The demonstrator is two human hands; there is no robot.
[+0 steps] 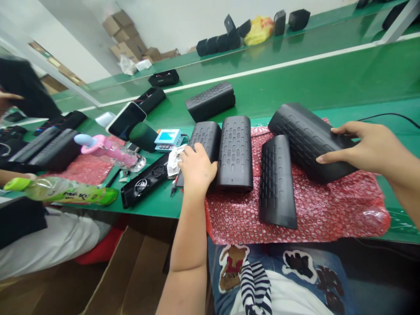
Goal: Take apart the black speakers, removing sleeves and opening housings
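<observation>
The right hand (369, 146) grips one end of a large black case (305, 140) between thumb and fingers; the case slants over the red bubble wrap (344, 214) — whether it touches the wrap, I cannot tell; a narrower black cover (277, 183) lies just beside it on the wrap. The left hand (197, 168) is bent over a black box (208, 133), fingertips at a crumpled white tissue (173, 162); whether they pinch it, I cannot tell. A second black box (235, 151) stands right of that hand; another black case (211, 100) lies behind on the green table (160, 203); left of the tissue are a glossy black panel (144, 181), a small blue device (168, 139) and — farther left — a green-capped bottle (75, 191).
</observation>
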